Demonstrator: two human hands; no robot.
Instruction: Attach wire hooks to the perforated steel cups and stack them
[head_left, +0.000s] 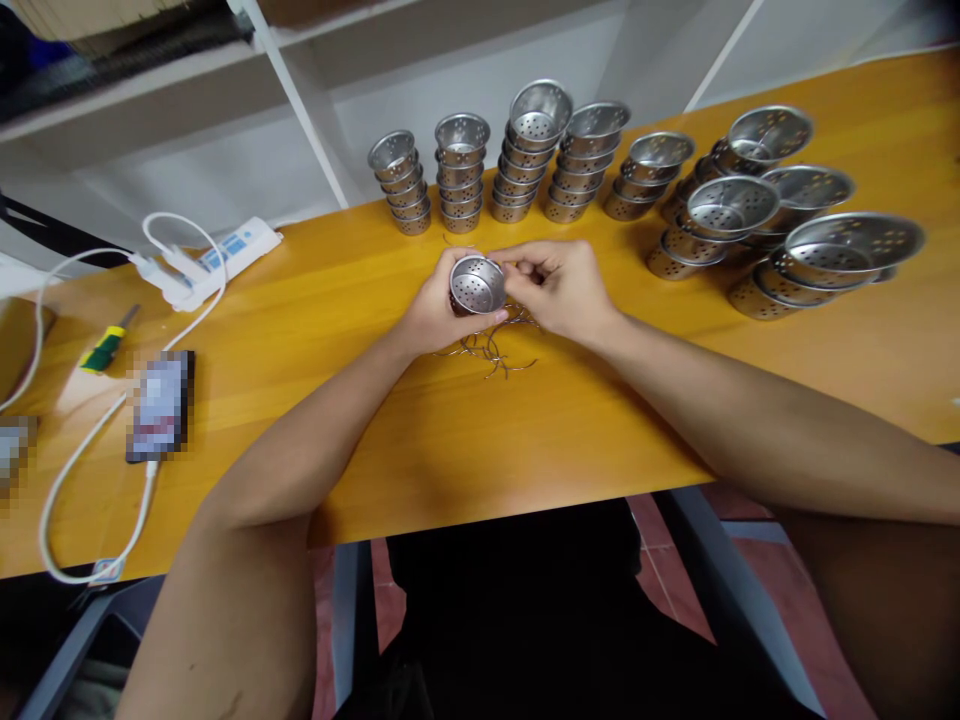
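In the left hand (439,315), a perforated metal cup (478,285) is held over the table (375,430).
At the cup's rim the fingers of the right hand (566,285) are curled; whether anything is pinched there cannot be told. The cup is probably best gripped firmly but lightly, mouth up, with the left thumb clear of the right fingers. Curved wires (491,350) are scattered just below; stacks of similar cups (461,180) are lined up beyond.

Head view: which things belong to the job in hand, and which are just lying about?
Likely in the job:
metal cup, in the left hand, right hand at its rim
curved wires
stacked cups

Apparently lying about:
screwdriver
phone
power strip
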